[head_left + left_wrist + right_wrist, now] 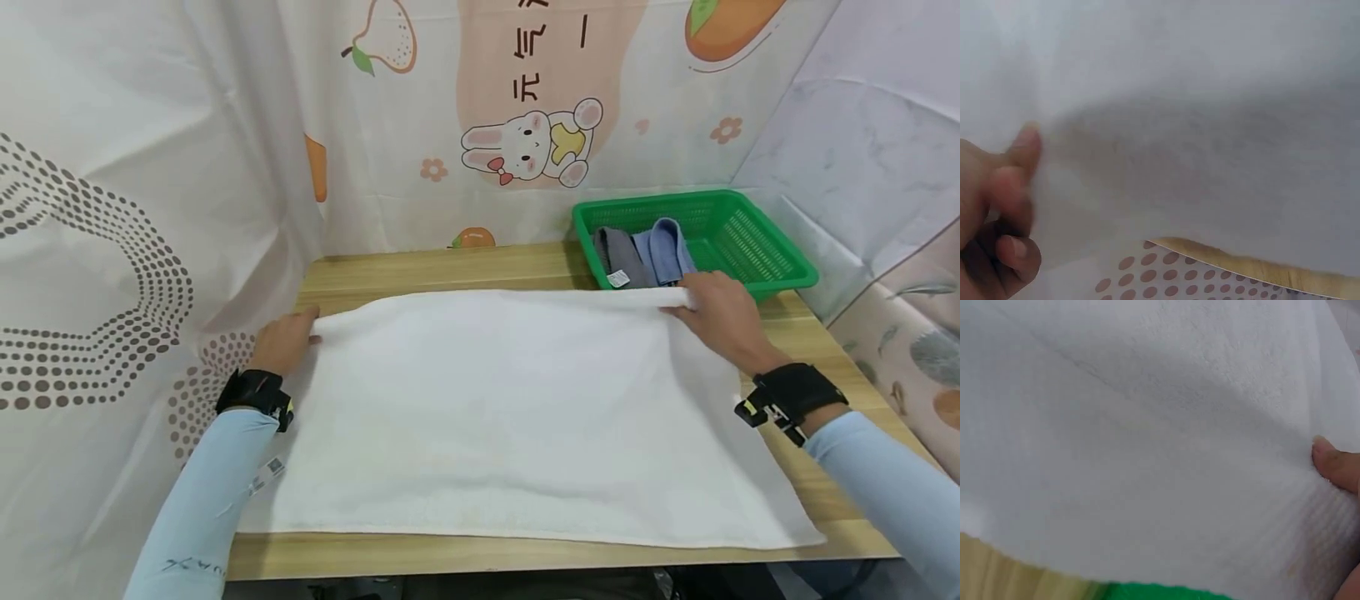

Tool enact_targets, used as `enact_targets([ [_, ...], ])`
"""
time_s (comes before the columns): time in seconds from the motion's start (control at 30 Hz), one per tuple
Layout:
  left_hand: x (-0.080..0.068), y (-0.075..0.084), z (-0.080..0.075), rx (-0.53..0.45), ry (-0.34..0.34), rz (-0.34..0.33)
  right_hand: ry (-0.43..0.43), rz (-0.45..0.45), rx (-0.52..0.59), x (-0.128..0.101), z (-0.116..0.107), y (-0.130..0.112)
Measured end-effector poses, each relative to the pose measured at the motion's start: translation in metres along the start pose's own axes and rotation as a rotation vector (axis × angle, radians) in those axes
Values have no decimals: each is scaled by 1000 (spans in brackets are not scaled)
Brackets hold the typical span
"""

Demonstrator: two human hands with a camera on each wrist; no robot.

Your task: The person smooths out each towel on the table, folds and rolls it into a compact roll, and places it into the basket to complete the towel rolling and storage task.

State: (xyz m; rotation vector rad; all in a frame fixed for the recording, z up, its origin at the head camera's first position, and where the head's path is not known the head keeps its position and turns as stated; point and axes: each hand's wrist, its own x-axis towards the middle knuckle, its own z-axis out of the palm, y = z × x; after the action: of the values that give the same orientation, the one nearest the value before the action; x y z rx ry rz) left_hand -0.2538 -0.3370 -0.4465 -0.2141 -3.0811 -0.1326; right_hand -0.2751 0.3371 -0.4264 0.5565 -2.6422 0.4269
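A large white towel (495,417) spreads across the wooden table, its near edge lying close to the table's front. My left hand (283,342) pinches its far left corner, and my right hand (723,317) grips the far right corner, so the far edge is stretched between them. In the left wrist view the left hand (1004,206) has thumb and fingers at the cloth, with the fabric hanging beside it. The right wrist view shows the right thumb (1335,464) pressed on the towel, which creases away from it; most of that hand is out of frame.
A green plastic basket (780,258) stands at the back right of the wooden table (420,265), just beyond my right hand. Inside it are a folded grey cloth (624,254) and a folded blue cloth (665,250). Printed white sheeting (390,167) hangs behind and to the left.
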Motion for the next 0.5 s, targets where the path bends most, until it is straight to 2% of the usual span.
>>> enact_targets([
  [0.1, -1, 3, -1, -4, 78, -31, 92, -24, -17, 3, -7, 4],
  [0.2, -2, 3, -5, -19, 142, -69, 198, -98, -19, 5, -12, 8],
  [0.27, -4, -1, -8, -33, 186, -72, 223, -134, -2, 8, -15, 10],
  [0.33, -9, -9, -12, -61, 204, -57, 183, -133, 16, 7, -22, 12],
  [0.4, -14, -18, -17, -94, 190, -31, 87, -110, 33, 4, -33, 14],
  [0.43, -18, -23, -21, -112, 166, -20, 24, -100, 42, 0, -40, 14],
  [0.5, -26, -32, -29, -145, 70, -1, -96, -117, 58, -10, -52, 17],
])
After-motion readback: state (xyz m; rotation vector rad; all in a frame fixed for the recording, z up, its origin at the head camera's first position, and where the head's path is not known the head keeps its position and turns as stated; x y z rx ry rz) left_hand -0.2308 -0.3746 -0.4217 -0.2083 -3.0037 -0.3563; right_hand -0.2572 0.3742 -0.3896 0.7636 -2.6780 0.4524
